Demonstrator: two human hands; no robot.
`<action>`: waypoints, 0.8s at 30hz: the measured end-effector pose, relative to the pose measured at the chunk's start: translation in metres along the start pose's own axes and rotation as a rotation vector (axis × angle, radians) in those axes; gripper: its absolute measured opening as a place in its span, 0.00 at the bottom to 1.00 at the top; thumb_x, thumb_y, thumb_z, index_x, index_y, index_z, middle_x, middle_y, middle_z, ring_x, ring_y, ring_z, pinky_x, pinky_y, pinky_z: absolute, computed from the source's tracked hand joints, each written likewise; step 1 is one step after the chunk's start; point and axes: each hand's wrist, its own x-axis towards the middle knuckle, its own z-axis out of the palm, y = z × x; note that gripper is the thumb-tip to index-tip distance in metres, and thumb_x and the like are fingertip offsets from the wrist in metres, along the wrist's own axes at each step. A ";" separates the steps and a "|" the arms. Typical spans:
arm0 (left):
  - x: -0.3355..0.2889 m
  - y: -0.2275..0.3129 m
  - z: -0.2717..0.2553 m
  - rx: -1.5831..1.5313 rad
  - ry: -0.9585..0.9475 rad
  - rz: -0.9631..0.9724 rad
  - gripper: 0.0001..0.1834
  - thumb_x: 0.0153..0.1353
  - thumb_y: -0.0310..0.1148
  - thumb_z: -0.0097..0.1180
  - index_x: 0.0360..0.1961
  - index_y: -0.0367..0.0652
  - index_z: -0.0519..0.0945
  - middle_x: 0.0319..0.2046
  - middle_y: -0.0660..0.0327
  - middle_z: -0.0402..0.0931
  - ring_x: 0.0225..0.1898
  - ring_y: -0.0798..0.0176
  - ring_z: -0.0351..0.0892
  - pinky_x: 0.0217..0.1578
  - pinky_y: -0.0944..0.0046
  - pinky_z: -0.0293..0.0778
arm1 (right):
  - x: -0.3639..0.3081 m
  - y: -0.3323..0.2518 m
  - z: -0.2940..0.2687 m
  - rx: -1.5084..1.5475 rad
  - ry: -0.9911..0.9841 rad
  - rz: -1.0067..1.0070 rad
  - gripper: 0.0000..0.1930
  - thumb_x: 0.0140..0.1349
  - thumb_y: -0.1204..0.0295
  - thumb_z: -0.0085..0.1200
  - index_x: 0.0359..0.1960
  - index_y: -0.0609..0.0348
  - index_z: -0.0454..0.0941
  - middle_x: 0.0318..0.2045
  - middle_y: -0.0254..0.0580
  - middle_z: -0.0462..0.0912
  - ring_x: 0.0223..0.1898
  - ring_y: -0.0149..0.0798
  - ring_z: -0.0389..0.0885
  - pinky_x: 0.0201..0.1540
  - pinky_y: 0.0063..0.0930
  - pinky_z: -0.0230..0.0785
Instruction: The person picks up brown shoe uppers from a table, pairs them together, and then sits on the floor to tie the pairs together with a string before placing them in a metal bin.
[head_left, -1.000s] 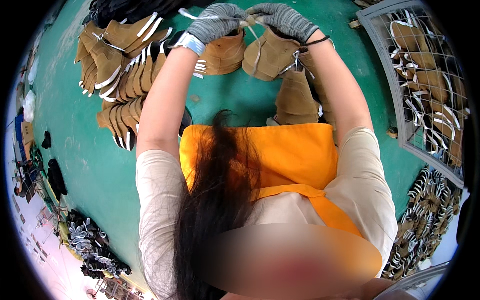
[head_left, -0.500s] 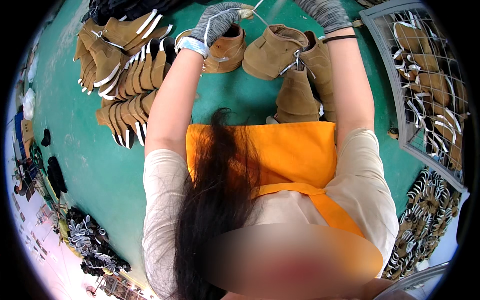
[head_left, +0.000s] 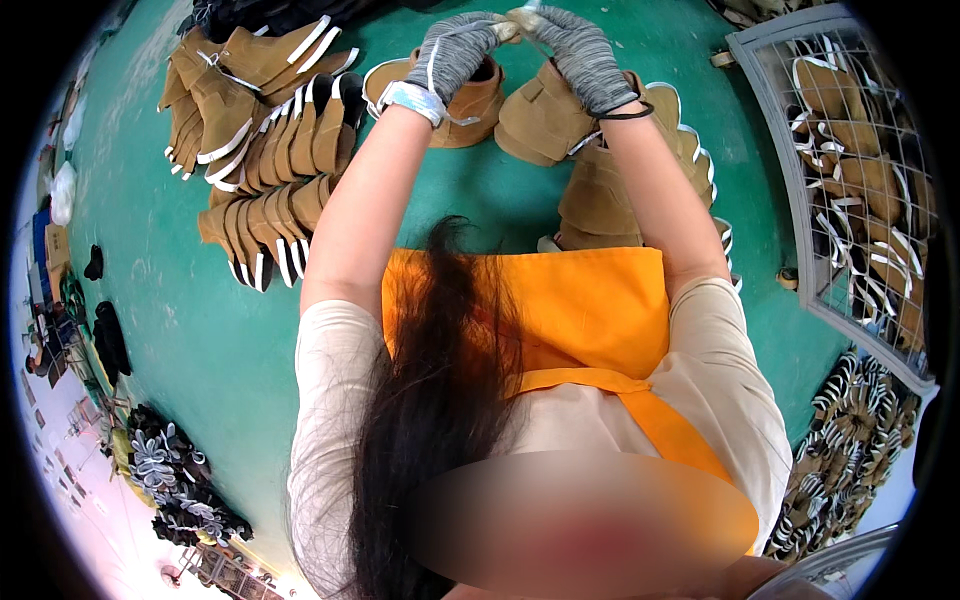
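Observation:
My left hand [head_left: 460, 52] and my right hand [head_left: 580, 60], both in grey knitted gloves, meet fingertip to fingertip at the top of the view. Both are closed in a pinch on a thin white cord [head_left: 431, 68], part of which lies over the back of the left glove. The exact grip at the fingertips is too small to make out. Below the left hand stands a brown suede boot upper [head_left: 470, 122]. Another brown boot upper [head_left: 540, 118] stands under the right hand, partly covered by it. More uppers [head_left: 595, 205] sit by my right forearm.
Rows of brown uppers with white edges [head_left: 285, 140] lie on the green floor [head_left: 200, 340] at left. A grey wire-mesh cage [head_left: 800, 200] filled with uppers stands at right, with another pile [head_left: 850, 430] nearer. Dark bundled pieces [head_left: 185, 490] lie at lower left.
My right hand has come left and meets my left hand, which has shifted slightly right. The cord that stretched between them is now mostly hidden at the fingertips.

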 end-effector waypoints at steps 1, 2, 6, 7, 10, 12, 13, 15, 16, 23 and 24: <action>0.001 0.007 -0.001 0.011 -0.046 -0.100 0.14 0.63 0.41 0.51 0.41 0.46 0.83 0.39 0.62 0.81 0.38 0.63 0.78 0.40 0.66 0.74 | 0.003 0.008 -0.004 -0.055 -0.004 -0.062 0.05 0.63 0.73 0.51 0.33 0.61 0.78 0.33 0.36 0.81 0.36 0.30 0.75 0.41 0.25 0.69; 0.002 0.013 -0.003 0.021 -0.093 -0.200 0.13 0.65 0.40 0.48 0.41 0.48 0.82 0.39 0.61 0.81 0.39 0.59 0.79 0.41 0.65 0.74 | 0.008 0.023 -0.012 -0.110 -0.007 -0.124 0.06 0.63 0.73 0.51 0.33 0.61 0.77 0.32 0.35 0.80 0.35 0.30 0.75 0.40 0.24 0.69; -0.012 0.006 -0.007 0.718 -0.108 -0.158 0.14 0.67 0.39 0.40 0.40 0.54 0.81 0.39 0.62 0.80 0.41 0.56 0.78 0.41 0.57 0.71 | 0.000 0.001 -0.023 -1.244 -0.142 -0.315 0.11 0.63 0.64 0.48 0.40 0.56 0.78 0.40 0.38 0.80 0.43 0.40 0.76 0.48 0.32 0.68; -0.017 0.006 -0.009 0.919 -0.139 -0.121 0.14 0.67 0.38 0.40 0.40 0.55 0.80 0.39 0.62 0.80 0.42 0.56 0.78 0.41 0.56 0.71 | -0.007 -0.010 -0.028 -1.712 -0.198 -0.315 0.14 0.63 0.61 0.47 0.43 0.53 0.79 0.45 0.40 0.80 0.48 0.45 0.76 0.53 0.36 0.67; -0.019 0.011 -0.014 0.877 -0.119 -0.173 0.13 0.66 0.38 0.41 0.38 0.56 0.80 0.39 0.62 0.80 0.43 0.57 0.77 0.42 0.56 0.70 | 0.010 0.035 -0.064 -1.352 -0.127 -0.250 0.05 0.57 0.71 0.53 0.32 0.54 0.81 0.33 0.46 0.82 0.38 0.50 0.80 0.36 0.38 0.73; -0.026 0.002 -0.019 0.676 -0.026 -0.208 0.13 0.66 0.43 0.45 0.40 0.52 0.81 0.36 0.62 0.81 0.42 0.58 0.79 0.41 0.58 0.72 | 0.013 0.040 -0.065 -1.201 -0.098 -0.516 0.05 0.59 0.71 0.52 0.33 0.55 0.79 0.30 0.45 0.81 0.34 0.49 0.80 0.33 0.35 0.70; -0.028 -0.003 -0.017 0.235 0.094 -0.342 0.15 0.65 0.45 0.47 0.41 0.49 0.80 0.35 0.62 0.81 0.41 0.58 0.79 0.41 0.59 0.73 | 0.012 0.037 -0.061 -1.129 -0.021 -0.762 0.05 0.60 0.71 0.52 0.35 0.57 0.78 0.28 0.43 0.80 0.31 0.47 0.79 0.32 0.33 0.69; -0.030 -0.011 -0.013 -0.662 0.324 -0.567 0.20 0.64 0.48 0.50 0.43 0.43 0.80 0.33 0.61 0.81 0.39 0.59 0.80 0.40 0.60 0.74 | 0.015 0.042 -0.052 -1.102 -0.090 -0.675 0.08 0.60 0.71 0.51 0.40 0.56 0.77 0.36 0.44 0.78 0.37 0.47 0.78 0.40 0.33 0.68; -0.030 -0.032 -0.023 -0.550 0.302 -0.672 0.28 0.62 0.53 0.52 0.45 0.34 0.77 0.33 0.59 0.80 0.40 0.61 0.80 0.40 0.59 0.75 | 0.018 0.045 -0.041 -1.077 -0.133 -0.638 0.10 0.60 0.71 0.50 0.42 0.56 0.76 0.40 0.44 0.78 0.40 0.47 0.77 0.44 0.32 0.68; 0.046 0.074 -0.012 -0.108 -0.130 -0.308 0.13 0.63 0.39 0.52 0.32 0.41 0.82 0.28 0.64 0.80 0.31 0.67 0.78 0.30 0.63 0.73 | 0.036 0.100 -0.003 -0.758 0.002 -0.645 0.10 0.62 0.71 0.51 0.43 0.61 0.76 0.40 0.41 0.79 0.40 0.39 0.78 0.46 0.30 0.71; 0.045 0.065 -0.008 -0.225 -0.099 -0.278 0.13 0.62 0.40 0.52 0.35 0.40 0.81 0.28 0.64 0.80 0.31 0.66 0.78 0.30 0.63 0.73 | 0.042 0.110 0.000 -0.632 0.113 -0.666 0.10 0.62 0.71 0.51 0.41 0.62 0.76 0.37 0.39 0.80 0.37 0.37 0.78 0.44 0.29 0.71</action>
